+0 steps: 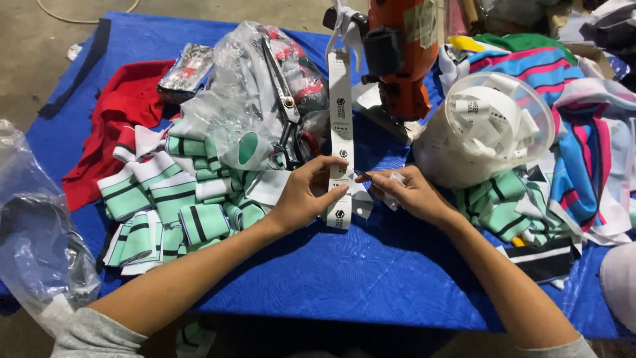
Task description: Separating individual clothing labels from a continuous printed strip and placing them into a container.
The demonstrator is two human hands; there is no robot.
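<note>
A long white label strip (341,106) with small dark marks hangs down from an orange machine (399,53) to the blue table cover (344,278). My left hand (306,193) pinches the strip near its lower end. My right hand (407,192) sits just right of it, fingers closed around small white label pieces and a thin dark tool tip that points at the strip. What the tool is cannot be made out.
Folded green, white and black fabric pieces (165,205) lie at left under a clear plastic bag (252,99) with scissors. A white tub (487,129) of labels stands at right beside striped garments (583,132). Red cloth (126,106) is far left.
</note>
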